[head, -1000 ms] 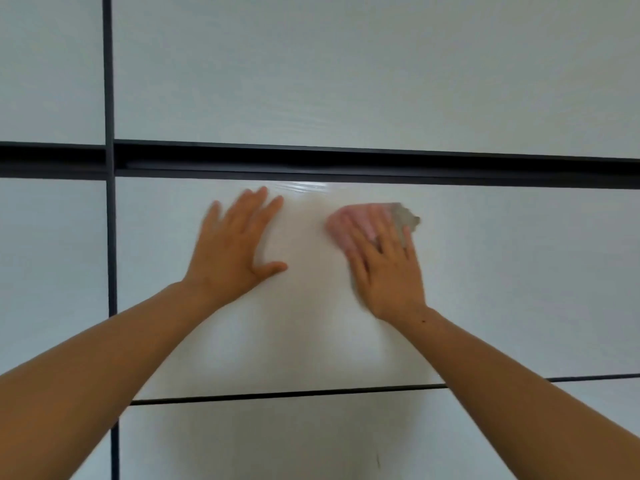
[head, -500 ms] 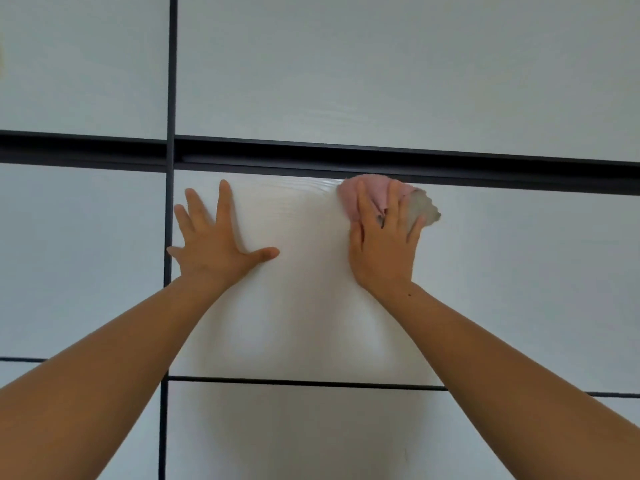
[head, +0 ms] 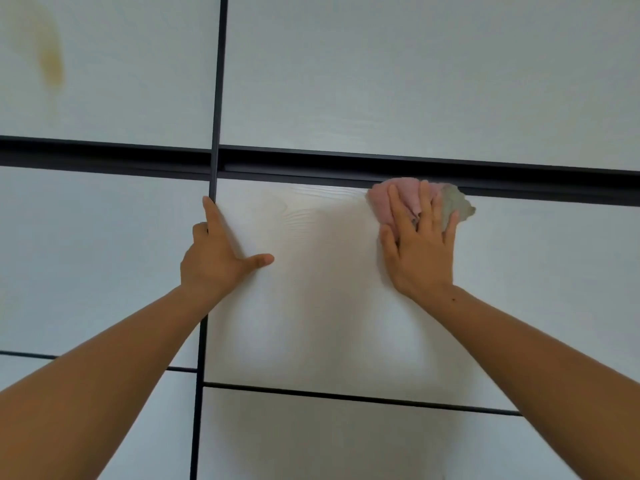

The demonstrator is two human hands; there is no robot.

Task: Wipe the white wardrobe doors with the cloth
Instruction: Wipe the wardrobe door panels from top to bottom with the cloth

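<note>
Bare door panel (head: 554, 271) lies right of cloth (head: 454, 201), dark rail (head: 346, 168) just above.

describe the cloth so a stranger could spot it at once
Find the dark horizontal channel that splits the white wardrobe doors. Just under it, right of centre, the right hand presses the cloth on the door. It is the only soft, coloured thing: crumpled pink with a grey edge.

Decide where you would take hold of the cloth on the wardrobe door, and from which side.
Probably the grey flap of the cloth, from the right: it sticks out past the right hand, whose flat fingers pin the pink part against the door just below the dark channel.
</note>
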